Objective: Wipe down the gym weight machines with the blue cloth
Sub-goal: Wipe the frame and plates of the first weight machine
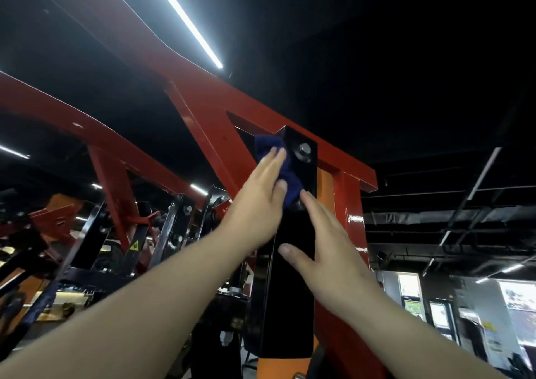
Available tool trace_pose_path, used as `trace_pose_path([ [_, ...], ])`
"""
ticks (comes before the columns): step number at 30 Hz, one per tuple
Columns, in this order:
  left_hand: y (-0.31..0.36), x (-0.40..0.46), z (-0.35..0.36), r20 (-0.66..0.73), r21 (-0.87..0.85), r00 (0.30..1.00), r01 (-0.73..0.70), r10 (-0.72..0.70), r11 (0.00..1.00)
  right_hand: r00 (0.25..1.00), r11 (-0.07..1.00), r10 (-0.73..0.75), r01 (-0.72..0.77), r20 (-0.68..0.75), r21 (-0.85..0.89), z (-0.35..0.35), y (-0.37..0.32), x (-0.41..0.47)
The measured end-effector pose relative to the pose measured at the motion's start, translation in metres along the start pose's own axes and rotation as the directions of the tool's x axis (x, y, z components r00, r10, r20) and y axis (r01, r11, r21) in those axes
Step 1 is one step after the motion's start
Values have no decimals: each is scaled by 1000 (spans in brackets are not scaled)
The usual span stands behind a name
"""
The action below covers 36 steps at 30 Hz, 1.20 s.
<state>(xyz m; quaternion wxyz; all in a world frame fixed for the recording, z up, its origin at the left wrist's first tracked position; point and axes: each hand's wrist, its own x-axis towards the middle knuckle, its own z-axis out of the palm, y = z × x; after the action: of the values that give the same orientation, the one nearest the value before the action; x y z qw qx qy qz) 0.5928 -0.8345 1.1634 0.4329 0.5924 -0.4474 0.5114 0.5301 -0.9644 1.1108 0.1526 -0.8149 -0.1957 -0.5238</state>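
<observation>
A dark blue cloth (pixel 285 167) is bunched against the upper part of a black upright post (pixel 293 291) of a red-framed weight machine (pixel 203 109). My left hand (pixel 258 201) presses the cloth onto the post with straight fingers, the thumb lying beside the cloth. My right hand (pixel 324 245) lies flat against the post just below the cloth, fingers straight, fingertips near the cloth's lower edge. A large bolt head (pixel 304 148) sits on the post to the right of the cloth.
Red beams of the machine run overhead to the left and right. More black and red machines (pixel 95 233) crowd the left. An orange column (pixel 324 181) stands behind the post. Lit screens and windows (pixel 435 306) are at far right under a dark ceiling.
</observation>
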Motion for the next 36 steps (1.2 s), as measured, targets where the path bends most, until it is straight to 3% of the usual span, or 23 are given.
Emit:
trace_pose_path([
  [4, -1, 3, -1, 7, 65, 999, -36, 35, 997, 1000, 999, -5, 6, 30, -52, -6, -3, 4],
  [8, 2, 42, -7, 31, -43, 999, 40, -38, 998, 998, 995, 26, -19, 63, -98, -11, -8, 6],
  [14, -1, 1, 2, 2, 26, 1000, -29, 29, 999, 995, 993, 9, 2, 95, -119, -15, -10, 8],
  [19, 4, 57, -9, 44, -30, 989, 141, -140, 990, 987, 992, 25, -5, 159, -125, -18, -7, 5],
  [25, 0, -24, 5, 14, 70, 999, -49, 48, 996, 983, 996, 13, 4, 182, -88, -12, 0, 1],
  [31, 4, 49, -6, 36, -4, 997, 72, -71, 997, 984, 999, 31, -24, 174, -43, -6, 6, -3],
  [36, -1, -53, 3, 55, -17, 997, -51, 52, 999, 979, 1000, 18, -14, 203, -22, -10, 9, -6],
])
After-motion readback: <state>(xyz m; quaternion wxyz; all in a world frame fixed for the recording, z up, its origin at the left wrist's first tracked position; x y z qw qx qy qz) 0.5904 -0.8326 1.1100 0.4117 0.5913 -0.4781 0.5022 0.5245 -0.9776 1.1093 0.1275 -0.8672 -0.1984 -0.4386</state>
